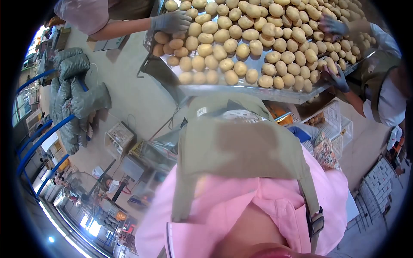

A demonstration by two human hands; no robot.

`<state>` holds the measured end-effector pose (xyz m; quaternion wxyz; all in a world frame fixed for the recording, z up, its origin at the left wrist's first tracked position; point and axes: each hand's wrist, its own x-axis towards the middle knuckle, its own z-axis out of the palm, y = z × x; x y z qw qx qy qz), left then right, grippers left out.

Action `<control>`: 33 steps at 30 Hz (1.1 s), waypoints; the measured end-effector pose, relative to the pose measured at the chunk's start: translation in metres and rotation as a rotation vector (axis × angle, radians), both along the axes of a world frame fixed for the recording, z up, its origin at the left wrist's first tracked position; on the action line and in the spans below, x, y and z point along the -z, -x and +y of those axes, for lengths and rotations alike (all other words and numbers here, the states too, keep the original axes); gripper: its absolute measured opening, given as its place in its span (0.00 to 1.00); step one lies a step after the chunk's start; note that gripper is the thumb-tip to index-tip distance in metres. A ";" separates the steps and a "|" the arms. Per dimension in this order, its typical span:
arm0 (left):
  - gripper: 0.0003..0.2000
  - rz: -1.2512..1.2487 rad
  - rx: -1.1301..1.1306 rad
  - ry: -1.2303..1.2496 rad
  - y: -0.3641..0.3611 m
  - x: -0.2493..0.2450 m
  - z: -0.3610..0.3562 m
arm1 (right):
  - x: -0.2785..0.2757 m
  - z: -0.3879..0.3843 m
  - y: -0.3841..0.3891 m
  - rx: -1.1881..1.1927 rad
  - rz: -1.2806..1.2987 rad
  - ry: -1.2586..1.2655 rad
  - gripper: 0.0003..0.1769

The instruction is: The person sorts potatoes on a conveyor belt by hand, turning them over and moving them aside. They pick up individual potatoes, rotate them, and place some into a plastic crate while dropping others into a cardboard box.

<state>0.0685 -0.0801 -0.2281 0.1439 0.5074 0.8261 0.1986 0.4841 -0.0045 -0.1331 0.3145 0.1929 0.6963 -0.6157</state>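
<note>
**Potatoes up top, wearer's hands out of shot**

Far left of the frame, a bunch of grey gloves (pixel 73 86) hangs over a blue rail (pixel 41 139), nobody touching them.

Moving in to the upper left, a co-worker's gloved hand (pixel 172 21) reaches in from a pink sleeve (pixel 81 15). Its fingers are loosely spread and rest on the left edge of the pile, gripping nothing that I can make out.

Top centre is the big one: potatoes (pixel 241 43), pale and round, are heaped across a metal table (pixel 241 91) that fills the upper middle of the frame.

Below it, straight down the centre, are the wearer's own olive apron (pixel 241 146) and pink shirt (pixel 266 202). The wearer's left hand and right hand are both out of shot, so there is no telling whether they are released, clenched or holding anything. The potatoes lie above the apron's top edge, just beyond it.

Upper right, a second co-worker has two gloved hands on the pile. The upper glove (pixel 331 26) is curled over potatoes near the far corner, and the lower glove (pixel 337 79) is bent at the table's right edge, touching the outermost ones. Both are too blurred to judge the grip.

Right of centre, under the table, sits a wire basket (pixel 333 118).
</note>
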 end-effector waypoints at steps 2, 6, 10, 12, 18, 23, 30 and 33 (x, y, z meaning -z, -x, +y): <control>0.15 0.008 0.055 -0.077 -0.001 -0.002 0.054 | -0.001 0.017 0.006 -0.042 -0.005 0.008 0.15; 0.15 -0.037 0.144 -0.083 -0.016 -0.008 0.136 | 0.009 0.037 0.013 -0.083 0.055 -0.054 0.15; 0.15 -0.039 0.210 0.098 -0.035 -0.003 0.146 | -0.005 0.044 0.014 0.362 -0.124 0.088 0.15; 0.15 0.003 0.240 0.169 -0.039 -0.001 0.128 | -0.003 0.044 0.015 0.611 -0.148 0.109 0.18; 0.15 0.070 0.235 0.306 -0.031 0.013 0.045 | 0.031 0.037 0.038 0.704 0.016 -0.231 0.20; 0.15 0.102 0.190 0.454 -0.023 0.026 -0.040 | 0.044 0.024 0.053 0.742 0.081 -0.368 0.18; 0.15 0.126 0.226 0.832 -0.024 0.038 -0.163 | 0.050 0.031 0.063 0.749 0.077 -0.531 0.18; 0.15 0.142 0.328 1.083 -0.025 0.037 -0.200 | 0.049 0.038 0.067 0.774 0.113 -0.572 0.17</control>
